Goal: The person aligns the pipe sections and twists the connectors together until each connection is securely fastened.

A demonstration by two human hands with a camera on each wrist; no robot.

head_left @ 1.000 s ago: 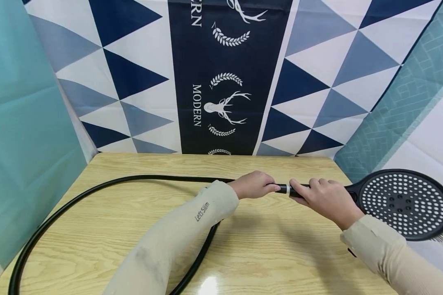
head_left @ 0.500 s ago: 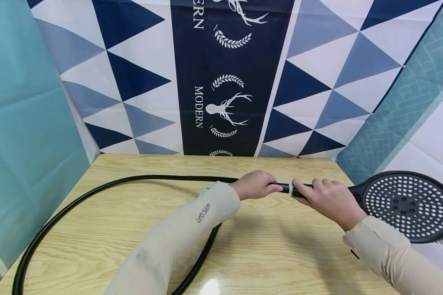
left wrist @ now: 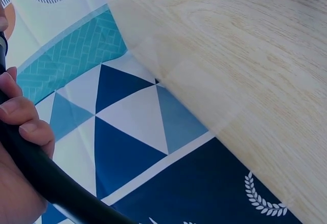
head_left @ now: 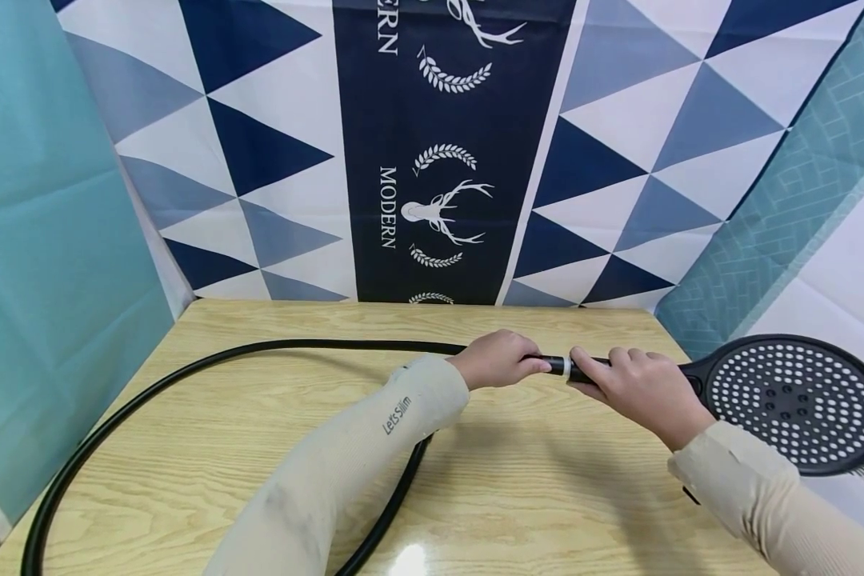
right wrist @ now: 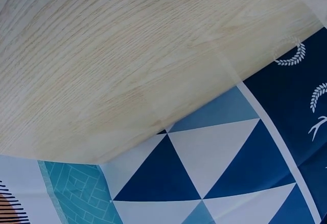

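Observation:
A black shower head point(head_left: 792, 404) with a round, perforated face extends to the right in the head view. My right hand point(head_left: 637, 392) grips its handle, the fingers wrapped over the top. My left hand point(head_left: 497, 360) holds the end of a black hose point(head_left: 317, 345), thumb along it. Between the two hands a white ring point(head_left: 567, 369) shows where hose and handle meet in line. In the left wrist view, curled fingers point(left wrist: 23, 114) go round the thick hose point(left wrist: 66, 193). The right wrist view shows neither the hand nor the shower head.
The hose sweeps left in a wide loop over the wooden table point(head_left: 259, 464) and leaves the bottom of the head view. Another stretch comes out below the left forearm. A patterned cloth point(head_left: 446, 160) hangs behind the table's far edge, with teal cloth point(head_left: 58, 240) at left.
The head view has shifted slightly, carrying hands and background together. Both hands keep the same hold on hose and handle.

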